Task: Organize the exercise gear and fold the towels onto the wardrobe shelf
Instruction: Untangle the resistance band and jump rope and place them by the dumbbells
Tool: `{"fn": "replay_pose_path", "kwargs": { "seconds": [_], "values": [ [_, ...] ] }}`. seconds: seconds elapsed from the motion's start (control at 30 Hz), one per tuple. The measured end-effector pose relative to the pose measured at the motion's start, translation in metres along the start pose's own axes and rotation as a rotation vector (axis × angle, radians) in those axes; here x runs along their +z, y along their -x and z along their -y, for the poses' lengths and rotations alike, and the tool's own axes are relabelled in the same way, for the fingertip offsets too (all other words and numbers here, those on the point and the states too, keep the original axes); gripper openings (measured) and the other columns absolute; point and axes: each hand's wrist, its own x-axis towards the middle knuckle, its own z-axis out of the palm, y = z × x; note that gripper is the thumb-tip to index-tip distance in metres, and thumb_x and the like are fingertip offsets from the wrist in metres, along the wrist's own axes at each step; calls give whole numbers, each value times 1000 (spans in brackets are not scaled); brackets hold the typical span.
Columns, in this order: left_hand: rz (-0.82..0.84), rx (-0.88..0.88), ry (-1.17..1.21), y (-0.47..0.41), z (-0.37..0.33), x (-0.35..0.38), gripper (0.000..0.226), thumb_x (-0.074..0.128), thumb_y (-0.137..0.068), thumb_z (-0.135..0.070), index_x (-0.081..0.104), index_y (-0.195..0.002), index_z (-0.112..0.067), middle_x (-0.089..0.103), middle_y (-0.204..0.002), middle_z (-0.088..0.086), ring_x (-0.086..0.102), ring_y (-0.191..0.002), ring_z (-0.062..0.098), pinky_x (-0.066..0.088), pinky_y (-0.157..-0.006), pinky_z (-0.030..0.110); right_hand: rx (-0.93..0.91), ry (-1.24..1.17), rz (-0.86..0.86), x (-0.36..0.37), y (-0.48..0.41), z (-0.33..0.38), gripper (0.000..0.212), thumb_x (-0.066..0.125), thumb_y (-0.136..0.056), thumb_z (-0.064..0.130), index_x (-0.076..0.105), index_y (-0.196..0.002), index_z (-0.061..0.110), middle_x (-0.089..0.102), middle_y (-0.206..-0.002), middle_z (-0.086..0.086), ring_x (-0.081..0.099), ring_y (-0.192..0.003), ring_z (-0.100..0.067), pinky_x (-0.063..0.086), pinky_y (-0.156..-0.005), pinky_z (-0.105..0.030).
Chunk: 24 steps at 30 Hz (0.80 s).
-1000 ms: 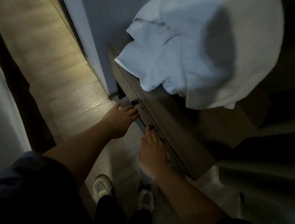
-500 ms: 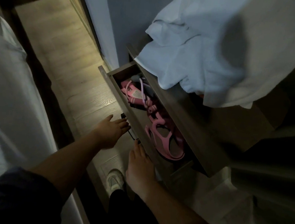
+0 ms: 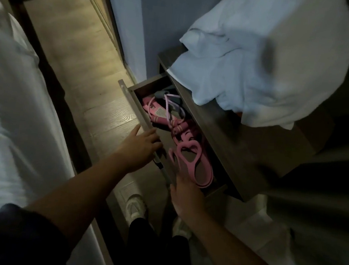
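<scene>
Left hand (image 3: 140,147) lays straight, relaxed fingers on the open drawer (image 3: 130,100) front; right hand (image 3: 186,193), fingers spread, hovers at the pink exercise bands (image 3: 188,156) inside; white towels (image 3: 260,61) heaped on top

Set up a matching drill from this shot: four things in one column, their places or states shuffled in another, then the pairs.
1 white towel
2 pink resistance band
3 drawer
4 left hand

A pulled open
B heaped on the cabinet top
C resting on the drawer front
D lying in the drawer

Pairs: 1-B, 2-D, 3-A, 4-C
</scene>
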Motion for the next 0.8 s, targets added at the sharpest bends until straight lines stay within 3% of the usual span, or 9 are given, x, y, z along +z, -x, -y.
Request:
{"fn": "replay_pose_path", "kwargs": {
  "seconds": [0.1, 0.3, 0.43, 0.57, 0.8],
  "values": [
    [3, -16, -5, 1, 3, -1, 47, 58, -92, -36, 47, -138, -35, 41, -149, -5, 22, -147, 18, 12, -119, 57, -1, 3, 20, 4, 3, 4, 47, 48, -99, 34, 41, -141, 15, 49, -140, -9, 50, -124, -26, 47, -99, -44],
    [19, 37, 15, 25, 25, 10, 43, 58, -93, -39, 49, -135, -40, 46, -144, -10, 32, -139, 14, 24, -116, 39, -91, -37, 136, 12, 12, 26, 51, 46, -100, 31, 36, -148, 19, 35, -154, -5, 39, -137, -24, 38, -109, -44],
    [17, 27, 35, 41, 32, 18, 40, 59, -91, -42, 52, -130, -41, 48, -139, -12, 34, -137, 13, 24, -116, 40, -96, -11, 158, 20, 19, 36, 46, 46, -99, 33, 44, -142, 17, 42, -148, -5, 44, -132, -24, 40, -106, -43],
    [51, 8, 52, 48, 35, 19, 39, 58, -91, -42, 52, -130, -41, 47, -141, -11, 33, -138, 13, 25, -116, 43, -141, -14, 142, 24, 23, 41, 53, 49, -98, 32, 37, -148, 19, 34, -153, -6, 36, -139, -24, 35, -111, -44],
    [88, -4, 89, 55, 37, 21, 37, 53, -94, -41, 51, -131, -41, 43, -145, -11, 30, -140, 13, 21, -118, 47, -183, 51, 132, 34, 26, 41, 45, 47, -99, 39, 46, -136, 14, 51, -136, -6, 50, -123, -23, 43, -101, -37]
  ]
}}
